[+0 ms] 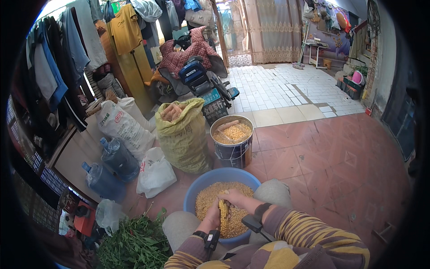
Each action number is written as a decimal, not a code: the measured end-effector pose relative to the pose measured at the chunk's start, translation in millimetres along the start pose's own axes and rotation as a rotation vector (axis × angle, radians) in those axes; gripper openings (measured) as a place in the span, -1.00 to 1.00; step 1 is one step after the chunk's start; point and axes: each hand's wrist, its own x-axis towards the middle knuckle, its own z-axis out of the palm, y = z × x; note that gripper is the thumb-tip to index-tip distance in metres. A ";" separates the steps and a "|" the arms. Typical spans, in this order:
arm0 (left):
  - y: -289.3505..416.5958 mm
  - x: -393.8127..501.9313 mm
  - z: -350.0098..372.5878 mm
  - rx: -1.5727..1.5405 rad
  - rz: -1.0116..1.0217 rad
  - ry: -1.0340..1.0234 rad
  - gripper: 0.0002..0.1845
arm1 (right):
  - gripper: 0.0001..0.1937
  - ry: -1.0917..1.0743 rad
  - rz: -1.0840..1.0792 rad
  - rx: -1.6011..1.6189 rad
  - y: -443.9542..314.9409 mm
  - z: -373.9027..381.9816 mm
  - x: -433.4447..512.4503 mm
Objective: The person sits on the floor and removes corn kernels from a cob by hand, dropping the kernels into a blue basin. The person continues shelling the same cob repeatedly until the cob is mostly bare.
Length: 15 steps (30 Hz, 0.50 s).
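My left hand [211, 214] grips a yellow corn cob [223, 215] that still bears rows of kernels. From the far right side my right hand [232, 197] closes on the cob's upper end, its fingertips partly hidden. Both hands are over a blue plastic basin [193, 188] between my knees. Loose corn kernels [206, 191] cover the basin's inside, and the cob's lower end points toward me above them.
Beyond the basin stand a metal bucket [231, 151] of kernels and a full yellow woven sack [181, 144]. Water jugs [105, 181], a white bag [155, 173] and green leafy stems [134, 238] lie left. A scooter [198, 74] is parked behind.
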 end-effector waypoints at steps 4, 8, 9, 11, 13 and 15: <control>1.9 -4.6 4.2 0.030 0.003 0.035 -0.47 | -0.72 0.009 0.025 -0.023 -1.6 0.0 -1.2; 2.4 -6.3 6.1 0.034 0.008 0.031 -0.49 | -0.73 0.008 0.035 -0.004 -4.7 0.2 -5.2; 2.2 -6.0 5.5 0.029 0.008 0.041 -0.48 | -0.73 0.022 0.031 -0.021 -5.2 0.4 -5.6; 1.1 -5.0 2.9 0.049 0.009 0.030 -0.47 | -0.73 0.016 0.038 -0.004 -5.6 0.8 -5.8; -0.9 -3.1 -0.3 0.027 -0.014 0.053 -0.45 | -0.73 0.026 0.023 -0.011 -5.0 1.3 -5.0; -3.1 -0.2 -3.9 0.021 -0.022 0.061 -0.43 | -0.73 0.024 0.024 -0.012 -3.9 1.4 -3.7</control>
